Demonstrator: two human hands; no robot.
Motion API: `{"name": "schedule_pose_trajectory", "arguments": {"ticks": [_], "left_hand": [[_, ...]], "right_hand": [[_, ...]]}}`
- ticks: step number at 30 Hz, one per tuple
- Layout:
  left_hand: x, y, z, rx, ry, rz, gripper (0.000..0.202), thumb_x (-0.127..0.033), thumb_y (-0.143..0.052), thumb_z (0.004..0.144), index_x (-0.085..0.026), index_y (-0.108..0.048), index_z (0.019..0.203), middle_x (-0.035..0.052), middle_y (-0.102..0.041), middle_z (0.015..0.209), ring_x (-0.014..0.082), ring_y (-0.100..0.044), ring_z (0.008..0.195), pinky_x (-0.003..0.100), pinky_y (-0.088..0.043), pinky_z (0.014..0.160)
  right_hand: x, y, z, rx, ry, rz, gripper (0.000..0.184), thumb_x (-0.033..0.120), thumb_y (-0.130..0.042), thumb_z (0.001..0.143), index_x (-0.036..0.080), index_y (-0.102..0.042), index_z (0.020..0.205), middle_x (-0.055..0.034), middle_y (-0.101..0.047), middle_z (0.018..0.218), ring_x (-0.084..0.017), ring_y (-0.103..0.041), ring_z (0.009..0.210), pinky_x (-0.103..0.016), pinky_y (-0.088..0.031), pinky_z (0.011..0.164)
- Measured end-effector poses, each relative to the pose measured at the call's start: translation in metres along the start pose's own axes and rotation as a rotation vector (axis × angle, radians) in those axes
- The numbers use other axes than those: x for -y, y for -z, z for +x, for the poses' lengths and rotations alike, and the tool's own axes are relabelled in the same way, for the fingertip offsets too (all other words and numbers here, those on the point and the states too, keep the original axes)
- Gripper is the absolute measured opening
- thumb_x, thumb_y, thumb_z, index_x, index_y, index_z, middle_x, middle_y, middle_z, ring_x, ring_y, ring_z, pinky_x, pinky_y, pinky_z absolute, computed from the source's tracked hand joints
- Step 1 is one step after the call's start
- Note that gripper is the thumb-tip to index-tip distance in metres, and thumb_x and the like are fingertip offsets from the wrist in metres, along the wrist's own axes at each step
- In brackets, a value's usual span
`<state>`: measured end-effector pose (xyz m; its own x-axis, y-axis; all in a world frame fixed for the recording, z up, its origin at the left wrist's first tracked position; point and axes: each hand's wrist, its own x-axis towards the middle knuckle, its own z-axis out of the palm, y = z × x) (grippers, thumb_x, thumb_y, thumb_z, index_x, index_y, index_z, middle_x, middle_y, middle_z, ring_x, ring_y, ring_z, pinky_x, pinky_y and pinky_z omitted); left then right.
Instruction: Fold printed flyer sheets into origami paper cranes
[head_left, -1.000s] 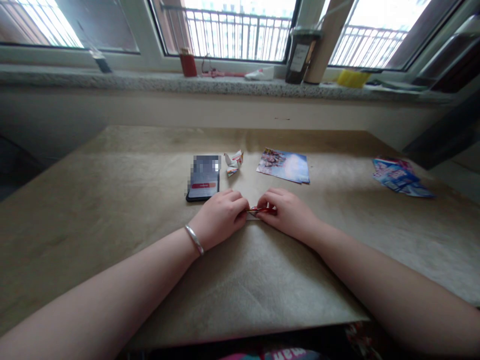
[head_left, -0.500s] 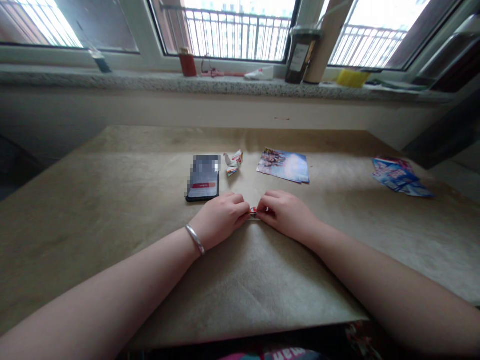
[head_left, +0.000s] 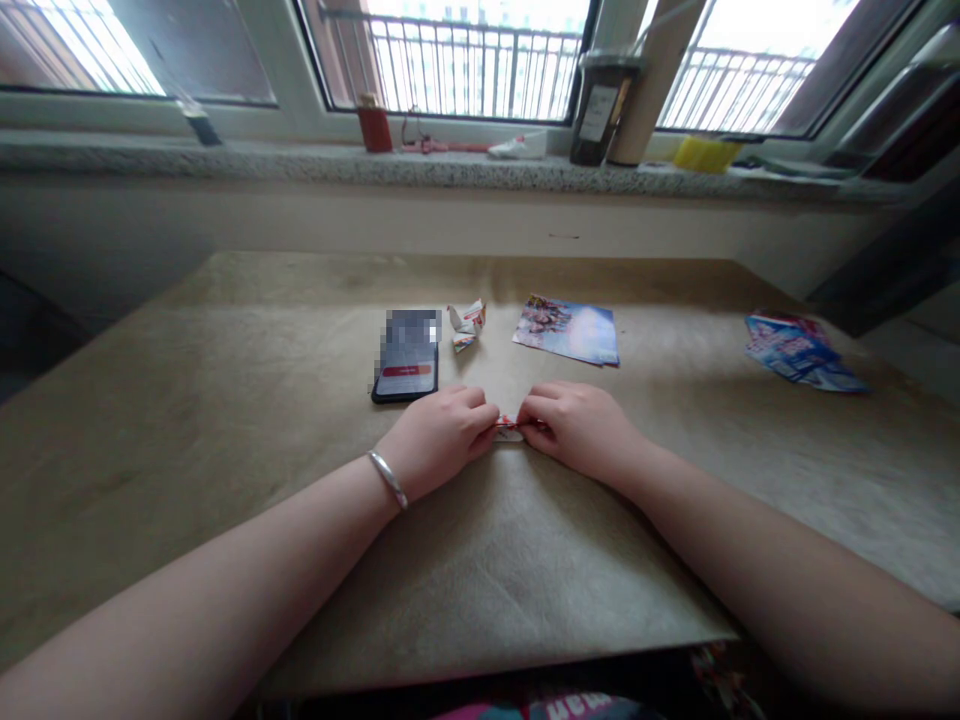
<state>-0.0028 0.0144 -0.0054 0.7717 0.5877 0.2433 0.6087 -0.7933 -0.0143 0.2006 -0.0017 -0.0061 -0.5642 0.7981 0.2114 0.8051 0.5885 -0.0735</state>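
A small piece of white and red printed paper [head_left: 508,432] lies on the table between my hands, mostly covered by my fingers. My left hand [head_left: 454,425] is closed on its left end, the fingertips pressed together; a silver bangle circles that wrist. On the other end my right hand [head_left: 570,420] pinches the paper between thumb and fingers. Just beyond my left hand lies a phone [head_left: 407,360] with its screen lit and partly pixelated. Beside the phone stands a folded paper figure [head_left: 468,325], white with red print.
Blue and pink printed sheets [head_left: 574,332] lie beyond my right hand. More blue and red printed papers [head_left: 802,350] are at the far right of the table [head_left: 225,420]. Along the stone windowsill [head_left: 300,165] stand a red bottle [head_left: 374,128], a dark lidded container [head_left: 598,115] and a yellow object [head_left: 705,154].
My hands have drawn slightly apart, and more of the paper's white face shows between them. The phone, folded figure and sheets stay where they were.
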Motion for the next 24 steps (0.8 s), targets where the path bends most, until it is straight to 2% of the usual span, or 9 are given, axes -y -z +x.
{"name": "schedule_pose_trajectory", "arguments": {"ticks": [6, 14, 24], "left_hand": [[-0.0001, -0.0005, 0.0006, -0.001, 0.013, 0.003, 0.017, -0.024, -0.052, 0.087, -0.016, -0.057, 0.073, 0.0022, -0.055, 0.073, 0.0145, -0.051, 0.065, 0.026, -0.042, 0.062], [-0.0006, 0.0007, 0.0012, -0.008, 0.022, 0.004, 0.02, -0.024, -0.051, 0.088, -0.016, -0.057, 0.071, 0.0021, -0.054, 0.071, 0.014, -0.05, 0.064, 0.025, -0.04, 0.06], [-0.001, -0.001, 0.0011, 0.013, 0.05, -0.037, 0.02, -0.024, -0.05, 0.088, -0.015, -0.058, 0.072, 0.0023, -0.055, 0.073, 0.014, -0.051, 0.066, 0.025, -0.039, 0.061]], "right_hand": [[-0.0003, 0.0022, -0.0027, 0.014, -0.06, -0.003, 0.01, 0.024, -0.054, 0.081, 0.022, -0.062, 0.077, -0.0022, -0.066, 0.08, -0.017, -0.059, 0.075, -0.027, -0.035, 0.061], [-0.0029, 0.0035, -0.0041, 0.011, -0.072, 0.01, 0.008, 0.023, -0.054, 0.079, 0.022, -0.061, 0.076, -0.001, -0.065, 0.08, -0.016, -0.059, 0.074, -0.026, -0.034, 0.06], [-0.0026, 0.0093, -0.0035, 0.088, -0.169, 0.104, 0.008, 0.022, -0.052, 0.076, 0.021, -0.059, 0.074, -0.0001, -0.064, 0.08, -0.014, -0.057, 0.073, -0.024, -0.035, 0.06]]}}
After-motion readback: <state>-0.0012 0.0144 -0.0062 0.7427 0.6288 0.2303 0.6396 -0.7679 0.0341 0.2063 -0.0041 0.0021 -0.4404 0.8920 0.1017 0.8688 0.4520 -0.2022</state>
